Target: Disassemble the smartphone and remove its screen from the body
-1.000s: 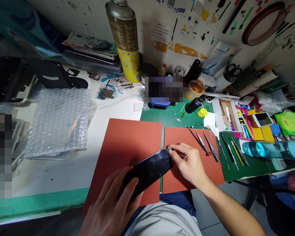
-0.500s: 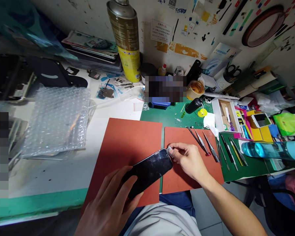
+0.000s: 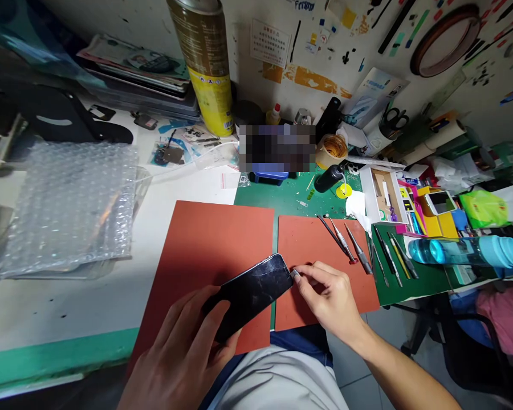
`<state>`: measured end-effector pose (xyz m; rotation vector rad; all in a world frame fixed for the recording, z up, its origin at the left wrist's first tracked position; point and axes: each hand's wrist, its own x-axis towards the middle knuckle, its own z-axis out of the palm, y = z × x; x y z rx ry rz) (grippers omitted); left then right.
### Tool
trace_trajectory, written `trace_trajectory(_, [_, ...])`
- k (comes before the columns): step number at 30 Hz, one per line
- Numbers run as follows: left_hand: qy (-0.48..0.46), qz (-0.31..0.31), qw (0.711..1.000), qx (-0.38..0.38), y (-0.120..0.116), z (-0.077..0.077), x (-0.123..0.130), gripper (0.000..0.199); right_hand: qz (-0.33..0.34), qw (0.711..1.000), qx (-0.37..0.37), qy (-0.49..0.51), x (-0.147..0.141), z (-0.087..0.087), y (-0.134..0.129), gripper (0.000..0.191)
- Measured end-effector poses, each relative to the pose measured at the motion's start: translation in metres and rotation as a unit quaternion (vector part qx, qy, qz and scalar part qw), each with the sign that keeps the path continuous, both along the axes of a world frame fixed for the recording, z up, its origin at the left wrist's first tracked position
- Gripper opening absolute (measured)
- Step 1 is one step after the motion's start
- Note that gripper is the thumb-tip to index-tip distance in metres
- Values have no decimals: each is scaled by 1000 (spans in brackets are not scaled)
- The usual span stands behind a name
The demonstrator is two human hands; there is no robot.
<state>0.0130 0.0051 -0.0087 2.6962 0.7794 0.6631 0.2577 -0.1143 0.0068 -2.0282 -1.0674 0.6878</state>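
A black smartphone (image 3: 252, 293) with fine cracks across its glass is gripped in my left hand (image 3: 188, 341), thumb on top and fingers around its lower end. It is held tilted above the orange-brown mats. My right hand (image 3: 327, 293) pinches a small silver-grey piece (image 3: 296, 274) between thumb and fingertips, at the phone's far right end. Whether the piece touches the phone's edge is hard to tell. Its kind is too small to make out.
Two orange-brown mats (image 3: 222, 228) lie under my hands. Tweezers (image 3: 359, 246) and several slim tools lie to the right, near a blue water bottle (image 3: 461, 250). A spray can (image 3: 209, 97) stands behind. Bubble wrap (image 3: 72, 205) lies left. A person in pink (image 3: 504, 319) sits at right.
The view has shifted slightly. My right hand and the silver piece have moved from the phone's upper corner down along its end edge. My left hand keeps its hold on the phone.
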Motion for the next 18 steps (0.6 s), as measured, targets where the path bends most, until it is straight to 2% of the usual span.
trace_trajectory(9, [-7,-21,1000,-9,5,0,-3,20,4,1000,4,-15,-1,-1,0,27])
trace_trajectory(18, [-1,12,999,-39,-1,-6,-7,19,22,997,12,-78,-5,2,1,29])
